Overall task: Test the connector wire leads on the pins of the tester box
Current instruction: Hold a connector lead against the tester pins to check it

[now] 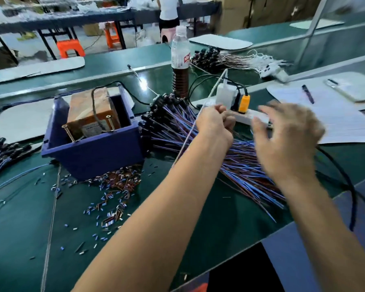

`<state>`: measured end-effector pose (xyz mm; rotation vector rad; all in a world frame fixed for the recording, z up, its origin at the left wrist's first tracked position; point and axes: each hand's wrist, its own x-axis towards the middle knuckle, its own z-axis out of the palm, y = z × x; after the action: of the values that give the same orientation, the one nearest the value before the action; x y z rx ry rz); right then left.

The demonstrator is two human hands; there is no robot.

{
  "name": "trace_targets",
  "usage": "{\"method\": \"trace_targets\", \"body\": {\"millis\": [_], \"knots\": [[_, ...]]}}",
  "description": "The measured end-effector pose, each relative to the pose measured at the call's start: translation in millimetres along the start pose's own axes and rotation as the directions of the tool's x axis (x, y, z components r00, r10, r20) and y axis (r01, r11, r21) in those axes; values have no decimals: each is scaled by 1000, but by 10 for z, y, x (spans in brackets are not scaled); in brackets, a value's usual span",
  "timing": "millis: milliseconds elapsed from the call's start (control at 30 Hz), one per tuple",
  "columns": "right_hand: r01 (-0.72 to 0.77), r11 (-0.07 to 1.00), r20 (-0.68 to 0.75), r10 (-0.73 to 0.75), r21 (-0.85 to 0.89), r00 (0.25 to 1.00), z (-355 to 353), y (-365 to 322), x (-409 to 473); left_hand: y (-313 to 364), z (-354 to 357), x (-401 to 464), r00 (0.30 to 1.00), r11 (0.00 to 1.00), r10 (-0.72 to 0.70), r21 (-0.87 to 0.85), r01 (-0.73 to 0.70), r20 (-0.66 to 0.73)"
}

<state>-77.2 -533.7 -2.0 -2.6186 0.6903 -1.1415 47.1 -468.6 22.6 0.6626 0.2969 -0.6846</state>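
Green-topped workbench [198, 228] filling the view, seen from the worn head camera. Large fan of blue-and-brown connector wire leads [230, 157] at centre, black connector heads toward 11 o'clock, bare ends trailing toward 5 o'clock; judged the untested stock, and by far the bigger heap. Dark blue bin [97, 150] at 9 o'clock of the fan, touching its near edge, housing the tester box [93, 114], an orange-brown block with two upright screw-like pins [110, 123] at its front; no lead on either pin at this moment. Smaller bundle [2, 150] at the far 9 o'clock edge and another bundle [215, 57] at 1 o'clock, possibly finished work, though not certain. Scatter of cut insulation bits [105, 190] at 7 o'clock of the bin. White power strip [247, 116] with plugs at 1 o'clock of the hands; water bottle [180, 60] at 12 o'clock; papers with pen [329, 114] at 3 o'clock. Left hand [214, 123] over the heap, fingers curled round a pale cord or lead [188, 140] running toward 7 o'clock. Right hand [287, 135] blurred, fingers spread wide, holding nothing visible. Task judged early or mid-run: next lead being picked, most of the pile left to test
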Motion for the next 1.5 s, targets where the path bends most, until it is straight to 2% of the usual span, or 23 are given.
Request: {"method": "trace_targets", "body": {"millis": [33,100,133,233,300,400,433,467,500,533,600,633,667,700,800,900,1000,1100,1200,1300,1367,1433,1500], "knots": [[61,993,67,-68,96,995,61,-103,-14,53,-8,19,999,999,31,-45,-30,25],[55,960,178,-107,273,978,159,-253,-25,169,-12,44,990,988,121,-102,-113,73],[53,949,191,-117,310,975,190,-284,-21,232,-17,52,981,981,169,-110,-159,91],[98,944,147,-151,316,978,229,-235,42,445,-79,40,954,960,277,-74,-269,116],[127,948,126,-169,291,978,205,-175,114,586,-160,22,935,938,347,-4,-348,77],[115,957,83,-141,265,986,159,-85,186,715,-304,0,886,876,464,149,-458,-5],[104,961,91,-131,256,987,165,-68,187,726,-358,0,860,834,510,258,-488,-24],[97,968,114,-126,232,985,183,-57,175,721,-401,11,820,745,572,432,-508,-22],[93,976,155,-124,197,980,218,-52,147,709,-450,19,765,582,644,639,-503,16],[91,983,203,-123,160,971,264,-53,105,698,-504,25,700,357,708,808,-469,94],[85,990,268,-112,112,957,346,-56,19,684,-600,11,582,-94,756,929,-357,300],[78,992,274,-103,99,956,370,-55,-8,686,-638,-7,544,-255,746,919,-299,384],[68,993,266,-90,92,960,384,-48,-21,695,-666,-21,529,-367,728,900,-237,436],[53,995,257,-75,90,964,386,-46,-27,710,-685,-26,534,-438,712,883,-171,457],[15,995,247,-39,101,968,365,-73,-45,728,-703,-68,584,-562,677,827,18,448],[-8,996,252,-13,85,968,331,-141,-77,727,-700,-125,639,-572,659,816,82,397],[-44,997,238,26,70,971,294,-222,-95,719,-717,-152,708,-506,618,862,26,342],[-22,981,128,-2,190,992,255,-427,-123,733,-754,-240,815,-439,492,896,-70,305],[114,938,-21,-113,327,993,226,-789,-167,826,-845,-465,892,-442,341,888,-126,296],[209,868,-66,-201,451,977,239,-1239,-257,1067,-1040,-821,919,-379,268,909,-175,289],[265,798,-45,-287,541,957,272,-1597,-370,1302,-1274,-1092,926,-320,280,934,-160,254],[288,722,25,-389,629,921,323,-1945,-497,1547,-1584,-1344,926,-246,332,964,-97,178],[286,685,148,-500,670,853,395,-2300,-647,1791,-1952,-1570,906,-178,418,984,15,62]]}}
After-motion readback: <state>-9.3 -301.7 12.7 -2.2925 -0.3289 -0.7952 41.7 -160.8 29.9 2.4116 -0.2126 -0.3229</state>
